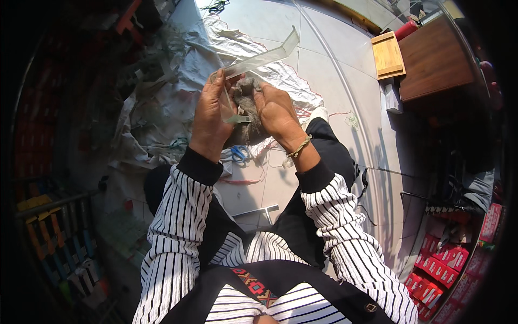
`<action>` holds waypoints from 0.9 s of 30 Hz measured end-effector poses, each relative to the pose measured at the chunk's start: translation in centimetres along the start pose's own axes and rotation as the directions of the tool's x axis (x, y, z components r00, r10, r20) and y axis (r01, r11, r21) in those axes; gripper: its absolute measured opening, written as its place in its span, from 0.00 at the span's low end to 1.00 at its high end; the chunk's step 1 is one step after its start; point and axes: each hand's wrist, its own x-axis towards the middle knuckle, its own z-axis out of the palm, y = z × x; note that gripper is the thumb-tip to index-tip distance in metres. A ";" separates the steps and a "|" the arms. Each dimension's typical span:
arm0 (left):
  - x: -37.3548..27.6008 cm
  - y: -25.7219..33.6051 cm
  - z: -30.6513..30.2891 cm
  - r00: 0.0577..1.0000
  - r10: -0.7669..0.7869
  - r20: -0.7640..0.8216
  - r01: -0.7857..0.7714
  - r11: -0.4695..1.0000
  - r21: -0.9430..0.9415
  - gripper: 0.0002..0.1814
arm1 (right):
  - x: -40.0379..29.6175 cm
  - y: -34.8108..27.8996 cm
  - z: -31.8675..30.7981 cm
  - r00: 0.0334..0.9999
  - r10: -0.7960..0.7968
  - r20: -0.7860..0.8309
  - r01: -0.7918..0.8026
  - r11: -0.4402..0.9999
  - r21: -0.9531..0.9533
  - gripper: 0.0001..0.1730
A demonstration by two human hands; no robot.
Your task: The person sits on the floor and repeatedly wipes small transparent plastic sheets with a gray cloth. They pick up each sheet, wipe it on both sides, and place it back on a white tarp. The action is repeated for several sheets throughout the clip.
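Observation:
My left hand [210, 111] grips a bent, clear plastic piece [263, 60], with the thumb over one of its folds. One long arm of the plastic slants up and to the right, ending in an upturned lip. A shorter part runs down in front of the palm to a small greenish lip. A crumpled grey-brown cloth [247, 99] is pinched in my right hand [278, 108], close beside the plastic. The cloth hides part of my left fingers. Whether it presses on the plastic, I cannot tell.
Below my hands, blue-handled scissors [239, 154] lie on the floor by a wrinkled white sheet [243, 40]. A thin metal bar [257, 211] rests between my legs. A clear tube [338, 67] curves along the right. Beyond it are a wooden tray [387, 56] and red boxes [438, 265].

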 end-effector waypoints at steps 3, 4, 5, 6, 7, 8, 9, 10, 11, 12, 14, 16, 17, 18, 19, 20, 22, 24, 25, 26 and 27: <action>0.5 0.8 0.0 0.992 0.025 -0.121 -0.040 0.991 -0.126 0.16 | 0.1 -0.2 -0.6 0.960 0.145 -0.241 -0.079 0.961 0.264 0.17; 0.4 0.9 0.1 0.966 -0.024 -0.257 -0.015 0.989 -0.146 0.18 | 0.0 -0.3 -1.2 0.923 0.111 -0.369 0.038 0.926 0.374 0.16; 0.4 0.9 0.2 0.940 -0.066 -0.335 0.013 0.988 -0.157 0.19 | 0.0 -0.4 -1.6 0.878 0.176 -0.446 0.072 0.871 0.486 0.16; 0.2 0.8 0.4 0.926 -0.088 -0.368 0.036 0.988 -0.147 0.18 | 0.0 -0.6 -1.8 0.826 0.150 -0.543 0.206 0.817 0.539 0.15; 0.1 0.7 0.6 0.914 -0.112 -0.389 0.056 0.987 -0.151 0.17 | 0.2 -0.8 -1.9 0.763 0.128 -0.634 0.345 0.748 0.567 0.14; 0.0 0.4 0.8 0.915 -0.149 -0.375 0.092 0.982 -0.165 0.18 | 0.2 -0.9 -1.8 0.773 0.059 -0.632 0.422 0.697 0.580 0.14; -0.2 0.2 0.9 0.946 -0.152 -0.285 0.107 0.980 -0.168 0.17 | 0.2 -0.9 -1.7 0.863 0.024 -0.505 0.380 0.628 0.680 0.11; -0.4 -0.2 1.1 0.969 -0.161 -0.189 0.129 0.977 -0.170 0.17 | 0.6 -0.9 -1.1 0.807 -0.208 -0.553 0.449 0.824 0.345 0.11; -0.6 -0.5 1.2 0.973 -0.201 -0.115 0.179 0.967 -0.179 0.17 | 1.1 -0.8 -0.4 0.726 -0.484 -0.489 0.539 0.841 -0.032 0.13; -0.7 -0.8 1.2 0.982 -0.142 -0.127 0.118 0.977 -0.177 0.16 | 0.8 -0.5 0.1 0.816 -0.431 -0.384 0.482 0.875 0.042 0.15; -0.9 -0.7 0.9 0.994 -0.106 -0.028 0.097 0.968 -0.230 0.15 | 0.5 0.1 0.8 0.925 -0.336 -0.177 0.372 0.898 0.236 0.15; -1.3 -0.4 0.6 1.000 -0.013 -0.021 0.012 1.000 -0.019 0.14 | 0.0 0.5 0.9 0.951 -0.301 -0.074 0.305 0.864 0.401 0.15; -1.6 -0.1 0.4 0.999 0.053 0.007 -0.053 0.979 0.196 0.14 | -0.2 0.6 0.8 0.941 -0.332 -0.067 0.330 0.850 0.412 0.14; -1.8 0.1 0.3 0.998 0.057 -0.001 -0.052 0.915 0.400 0.14 | -0.3 0.6 0.7 0.932 -0.359 -0.036 0.338 0.834 0.437 0.14; -1.9 0.2 0.3 0.988 0.130 0.083 -0.153 0.890 0.429 0.13 | -0.6 0.5 0.3 0.929 -0.369 0.040 0.319 0.848 0.423 0.15; -1.9 0.6 0.3 0.983 0.146 0.113 -0.183 0.863 0.472 0.12 | -0.4 0.3 0.3 0.933 -0.360 0.019 0.316 0.842 0.437 0.13; -1.9 0.8 0.5 0.906 0.279 0.319 -0.404 0.339 0.850 0.14 | -0.3 -0.2 0.0 0.941 -0.339 0.015 0.299 0.848 0.437 0.11; -1.6 0.8 0.9 0.979 0.031 0.203 -0.056 0.991 0.118 0.18 | -0.2 -0.7 -0.4 0.951 -0.307 0.043 0.263 0.871 0.415 0.10; -1.3 0.7 1.2 0.956 -0.118 0.270 0.214 0.908 -0.361 0.20 | -0.2 -0.9 -0.6 0.956 -0.280 0.085 0.228 0.894 0.387 0.10; -1.3 0.5 1.3 0.960 -0.113 0.256 0.207 0.901 -0.381 0.24 | -0.2 -1.0 -0.8 0.960 -0.250 0.123 0.192 0.915 0.356 0.10; -1.2 0.3 1.3 0.976 -0.145 0.162 0.192 0.924 -0.330 0.23 | -0.1 -1.1 -1.0 0.966 -0.219 0.137 0.164 0.930 0.330 0.11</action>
